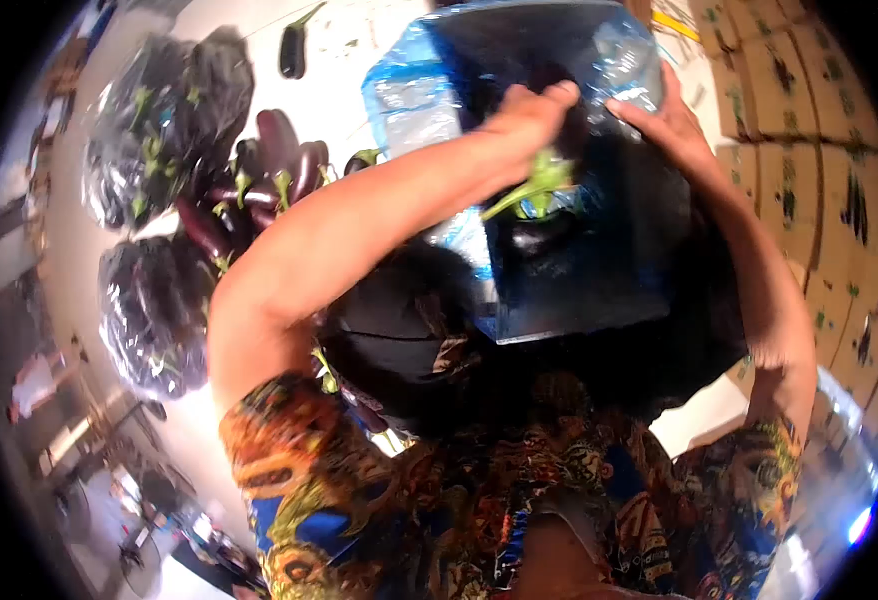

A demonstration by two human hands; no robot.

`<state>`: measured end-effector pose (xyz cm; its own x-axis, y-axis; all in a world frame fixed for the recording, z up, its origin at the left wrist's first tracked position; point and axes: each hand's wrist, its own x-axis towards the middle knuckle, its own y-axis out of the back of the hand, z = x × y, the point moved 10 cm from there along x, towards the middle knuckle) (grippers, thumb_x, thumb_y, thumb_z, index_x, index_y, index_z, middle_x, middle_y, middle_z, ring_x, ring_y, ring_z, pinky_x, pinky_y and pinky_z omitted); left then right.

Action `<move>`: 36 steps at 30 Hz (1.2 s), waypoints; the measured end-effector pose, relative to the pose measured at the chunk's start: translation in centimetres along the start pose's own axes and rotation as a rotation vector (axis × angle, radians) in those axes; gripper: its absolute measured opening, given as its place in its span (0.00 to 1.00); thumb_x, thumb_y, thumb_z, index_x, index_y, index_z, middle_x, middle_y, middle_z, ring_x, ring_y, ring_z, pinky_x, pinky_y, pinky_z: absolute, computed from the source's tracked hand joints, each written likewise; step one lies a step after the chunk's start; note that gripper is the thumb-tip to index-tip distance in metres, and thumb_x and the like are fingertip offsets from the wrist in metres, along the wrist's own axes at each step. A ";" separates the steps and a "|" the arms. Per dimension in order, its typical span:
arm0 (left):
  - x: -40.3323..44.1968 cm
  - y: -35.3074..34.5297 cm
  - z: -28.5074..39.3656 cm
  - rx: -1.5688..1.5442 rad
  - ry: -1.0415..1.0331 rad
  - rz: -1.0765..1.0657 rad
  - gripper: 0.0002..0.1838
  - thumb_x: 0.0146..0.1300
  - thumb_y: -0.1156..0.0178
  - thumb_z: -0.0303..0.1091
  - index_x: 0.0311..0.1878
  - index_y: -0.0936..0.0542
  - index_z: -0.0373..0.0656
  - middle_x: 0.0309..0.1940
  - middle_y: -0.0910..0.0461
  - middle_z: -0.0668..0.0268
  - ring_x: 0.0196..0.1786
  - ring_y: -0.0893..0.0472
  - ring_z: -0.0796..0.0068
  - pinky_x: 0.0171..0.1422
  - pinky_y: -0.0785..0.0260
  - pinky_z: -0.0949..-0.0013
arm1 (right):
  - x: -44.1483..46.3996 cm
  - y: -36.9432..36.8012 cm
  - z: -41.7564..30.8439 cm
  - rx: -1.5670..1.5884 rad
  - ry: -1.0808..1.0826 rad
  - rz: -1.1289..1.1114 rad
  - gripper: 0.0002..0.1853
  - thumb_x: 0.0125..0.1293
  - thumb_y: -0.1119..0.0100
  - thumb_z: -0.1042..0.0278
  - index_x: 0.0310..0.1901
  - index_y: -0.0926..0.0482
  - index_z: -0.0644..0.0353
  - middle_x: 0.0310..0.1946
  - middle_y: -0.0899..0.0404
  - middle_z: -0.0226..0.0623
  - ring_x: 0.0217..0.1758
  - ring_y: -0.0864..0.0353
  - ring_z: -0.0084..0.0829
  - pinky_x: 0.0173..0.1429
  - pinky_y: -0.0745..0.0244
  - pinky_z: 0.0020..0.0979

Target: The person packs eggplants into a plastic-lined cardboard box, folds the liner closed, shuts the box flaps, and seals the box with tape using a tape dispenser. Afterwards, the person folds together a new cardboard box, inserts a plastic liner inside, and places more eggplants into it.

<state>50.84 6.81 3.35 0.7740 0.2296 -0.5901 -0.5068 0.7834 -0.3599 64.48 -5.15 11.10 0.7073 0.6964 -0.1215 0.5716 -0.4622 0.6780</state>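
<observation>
A blue plastic bag [409,78] stands open in front of me as a lining, its mouth facing up. My left hand [531,118] reaches into it from the left, thumb up, closed around a dark eggplant [581,135]; its fingers are partly hidden. Below that hand shows a green stem cap [544,180], and lower down lies another glossy eggplant [539,236]. At the bag's right edge, my right hand [671,125] grips the plastic, thumb on the inner side.
Loose eggplants [279,142] are piled to the left, beside clear plastic bags filled with eggplants [159,130]. A single eggplant [293,50] lies farther off on the pale floor. Stacked cardboard boxes [781,185] line the right side.
</observation>
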 end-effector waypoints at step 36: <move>-37.5 54.5 -15.7 0.771 -0.258 1.477 0.19 0.52 0.39 0.30 0.49 0.18 0.39 0.42 0.17 0.50 0.48 0.17 0.54 0.57 0.27 0.60 | -2.9 -8.2 -9.5 -0.407 0.243 -0.343 0.19 0.69 0.41 0.60 0.55 0.22 0.65 0.55 0.22 0.44 0.54 0.22 0.35 0.56 0.27 0.33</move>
<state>-11.77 31.87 -5.47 -0.0823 0.9936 0.0776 -0.5731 -0.1109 0.8119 53.76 1.80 12.77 0.3672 0.8971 -0.2458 0.5113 0.0260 0.8590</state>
